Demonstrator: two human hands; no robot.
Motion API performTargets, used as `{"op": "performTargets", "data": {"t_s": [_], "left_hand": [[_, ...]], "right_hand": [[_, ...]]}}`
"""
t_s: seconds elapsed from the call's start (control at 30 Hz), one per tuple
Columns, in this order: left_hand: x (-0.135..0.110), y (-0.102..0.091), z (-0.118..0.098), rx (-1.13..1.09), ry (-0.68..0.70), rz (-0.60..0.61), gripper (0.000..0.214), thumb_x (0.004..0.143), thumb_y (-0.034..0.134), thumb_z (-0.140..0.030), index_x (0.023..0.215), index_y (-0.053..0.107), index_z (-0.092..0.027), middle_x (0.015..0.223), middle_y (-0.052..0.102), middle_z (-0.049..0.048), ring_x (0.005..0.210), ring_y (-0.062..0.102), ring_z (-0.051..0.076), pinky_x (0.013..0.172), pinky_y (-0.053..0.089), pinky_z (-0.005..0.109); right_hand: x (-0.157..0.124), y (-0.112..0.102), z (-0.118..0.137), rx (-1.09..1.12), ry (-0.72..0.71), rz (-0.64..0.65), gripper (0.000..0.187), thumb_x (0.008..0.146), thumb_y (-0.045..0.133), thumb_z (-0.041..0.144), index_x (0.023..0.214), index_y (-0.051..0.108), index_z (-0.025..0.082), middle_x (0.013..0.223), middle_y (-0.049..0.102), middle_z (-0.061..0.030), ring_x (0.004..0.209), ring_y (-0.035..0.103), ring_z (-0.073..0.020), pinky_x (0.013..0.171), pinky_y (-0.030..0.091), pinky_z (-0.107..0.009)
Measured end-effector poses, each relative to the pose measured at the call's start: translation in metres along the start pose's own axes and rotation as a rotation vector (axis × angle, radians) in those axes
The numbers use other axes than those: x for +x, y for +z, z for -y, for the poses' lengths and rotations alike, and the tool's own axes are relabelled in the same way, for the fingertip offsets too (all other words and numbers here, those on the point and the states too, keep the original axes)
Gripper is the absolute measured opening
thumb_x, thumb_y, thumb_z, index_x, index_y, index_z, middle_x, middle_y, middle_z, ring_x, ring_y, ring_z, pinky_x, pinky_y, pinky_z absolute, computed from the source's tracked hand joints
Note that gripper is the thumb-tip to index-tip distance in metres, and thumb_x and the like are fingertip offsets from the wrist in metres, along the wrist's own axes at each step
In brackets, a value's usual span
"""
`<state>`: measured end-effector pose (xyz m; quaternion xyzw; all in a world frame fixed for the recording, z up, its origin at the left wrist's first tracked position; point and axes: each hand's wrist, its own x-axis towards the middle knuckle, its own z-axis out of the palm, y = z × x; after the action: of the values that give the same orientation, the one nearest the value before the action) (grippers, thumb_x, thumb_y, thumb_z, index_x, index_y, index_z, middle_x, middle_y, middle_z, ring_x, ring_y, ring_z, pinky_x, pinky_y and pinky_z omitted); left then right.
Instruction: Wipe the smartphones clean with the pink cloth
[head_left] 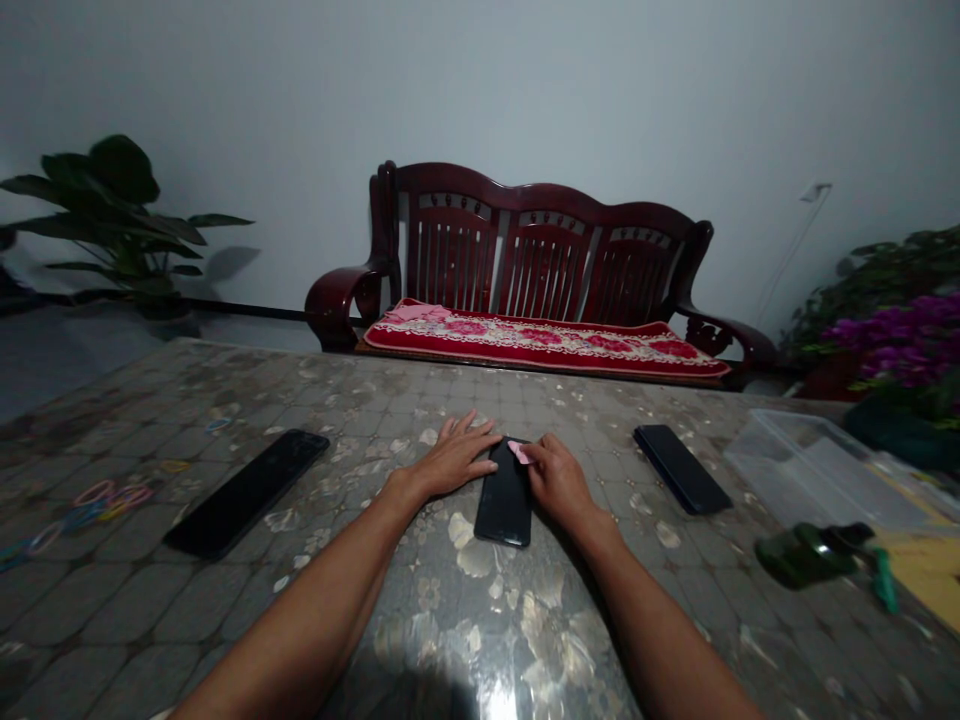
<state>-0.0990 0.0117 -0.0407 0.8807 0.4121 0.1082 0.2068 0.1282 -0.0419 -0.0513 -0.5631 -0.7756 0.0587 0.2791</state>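
Note:
A black smartphone (504,508) lies flat on the patterned tabletop between my hands, its long side pointing away from me. My left hand (455,453) rests beside its upper left edge, fingers spread, with the fingertips touching or very near that edge. Pinched in my right hand (557,476) is a small pink cloth (519,452), pressed against the upper part of the phone's screen. The fingers of that hand partly cover the cloth and the phone's right edge.
At left lie another dark phone (247,493) and several coloured rubber bands (112,500). To the right are a dark phone-like slab (681,470), a clear plastic box (810,470) and a green bottle (806,555) on its side. A wooden bench (540,250) stands behind the table.

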Motion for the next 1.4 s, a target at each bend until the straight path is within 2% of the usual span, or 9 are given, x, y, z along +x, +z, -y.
{"op": "performTargets", "data": {"t_s": [0.17, 0.4, 0.63, 0.77, 0.97, 1.07, 1.2, 1.3, 1.4], "left_hand": [[-0.002, -0.001, 0.0, -0.05, 0.03, 0.017, 0.055, 0.096, 0.057, -0.042, 0.149, 0.049, -0.03, 0.159, 0.045, 0.0067, 0.155, 0.019, 0.033, 0.123, 0.005, 0.058], [-0.004, 0.001, 0.012, -0.01, 0.128, -0.113, 0.053, 0.088, 0.07, -0.048, 0.136, 0.062, -0.027, 0.143, 0.062, 0.0072, 0.145, 0.037, 0.033, 0.122, 0.022, 0.049], [0.003, 0.004, 0.014, 0.013, 0.161, -0.062, 0.069, 0.088, 0.067, -0.056, 0.148, 0.05, -0.025, 0.157, 0.046, 0.0108, 0.15, 0.03, 0.037, 0.121, 0.022, 0.058], [0.004, 0.003, 0.012, 0.017, 0.161, -0.052, 0.058, 0.091, 0.066, -0.051, 0.144, 0.055, -0.027, 0.152, 0.053, 0.0086, 0.147, 0.036, 0.036, 0.121, 0.022, 0.057], [0.001, 0.003, 0.017, 0.02, 0.201, -0.137, 0.05, 0.089, 0.068, -0.048, 0.132, 0.065, -0.024, 0.136, 0.066, 0.0083, 0.135, 0.051, 0.031, 0.118, 0.031, 0.048], [0.001, 0.005, 0.018, 0.031, 0.189, -0.124, 0.054, 0.09, 0.065, -0.05, 0.138, 0.061, -0.024, 0.144, 0.06, 0.0098, 0.142, 0.043, 0.033, 0.119, 0.029, 0.051], [0.002, 0.005, 0.016, 0.03, 0.178, -0.063, 0.058, 0.094, 0.06, -0.052, 0.146, 0.052, -0.028, 0.154, 0.052, 0.008, 0.15, 0.032, 0.034, 0.121, 0.021, 0.056], [0.003, 0.004, 0.015, 0.021, 0.178, -0.049, 0.056, 0.094, 0.062, -0.051, 0.144, 0.055, -0.026, 0.149, 0.056, 0.0086, 0.148, 0.035, 0.034, 0.121, 0.022, 0.056], [0.003, 0.003, 0.014, 0.022, 0.194, -0.071, 0.057, 0.09, 0.066, -0.052, 0.14, 0.06, -0.024, 0.145, 0.06, 0.01, 0.145, 0.04, 0.035, 0.119, 0.028, 0.052]], "right_hand": [[-0.006, -0.003, 0.007, 0.151, -0.04, 0.017, 0.026, 0.091, 0.054, 0.012, 0.102, 0.076, 0.02, 0.084, 0.056, -0.0038, 0.078, 0.058, -0.0176, 0.07, 0.043, -0.026], [-0.004, -0.002, 0.006, 0.264, 0.004, 0.003, 0.024, 0.094, 0.054, 0.018, 0.102, 0.077, 0.018, 0.085, 0.059, -0.0042, 0.079, 0.059, -0.0171, 0.073, 0.044, -0.027], [-0.002, -0.007, 0.004, 0.325, 0.066, 0.017, 0.026, 0.094, 0.056, 0.027, 0.106, 0.078, 0.021, 0.087, 0.066, -0.0048, 0.083, 0.061, -0.0188, 0.076, 0.044, -0.028], [0.002, -0.004, -0.008, 0.347, 0.179, -0.07, 0.029, 0.092, 0.051, 0.031, 0.084, 0.076, 0.018, 0.08, 0.068, -0.0048, 0.079, 0.061, -0.0196, 0.072, 0.042, -0.028], [0.005, 0.003, -0.024, 0.501, 0.347, -0.13, 0.039, 0.088, 0.049, 0.048, 0.08, 0.071, 0.017, 0.071, 0.066, -0.0023, 0.067, 0.057, -0.0186, 0.062, 0.038, -0.026], [0.006, 0.003, -0.027, 0.529, 0.376, -0.131, 0.038, 0.085, 0.052, 0.049, 0.079, 0.07, 0.016, 0.07, 0.066, -0.0018, 0.065, 0.056, -0.0184, 0.061, 0.038, -0.026], [0.006, 0.001, -0.025, 0.515, 0.288, -0.101, 0.032, 0.086, 0.057, 0.042, 0.091, 0.074, 0.016, 0.083, 0.071, -0.0049, 0.078, 0.062, -0.0211, 0.072, 0.045, -0.029], [0.002, -0.001, -0.019, 0.399, 0.128, -0.069, 0.025, 0.088, 0.06, 0.032, 0.104, 0.076, 0.02, 0.093, 0.07, -0.0064, 0.088, 0.063, -0.0219, 0.081, 0.047, -0.031], [-0.001, -0.003, -0.015, 0.263, -0.006, -0.007, 0.025, 0.092, 0.055, 0.019, 0.102, 0.077, 0.022, 0.089, 0.066, -0.0056, 0.085, 0.062, -0.02, 0.079, 0.046, -0.029]]}}
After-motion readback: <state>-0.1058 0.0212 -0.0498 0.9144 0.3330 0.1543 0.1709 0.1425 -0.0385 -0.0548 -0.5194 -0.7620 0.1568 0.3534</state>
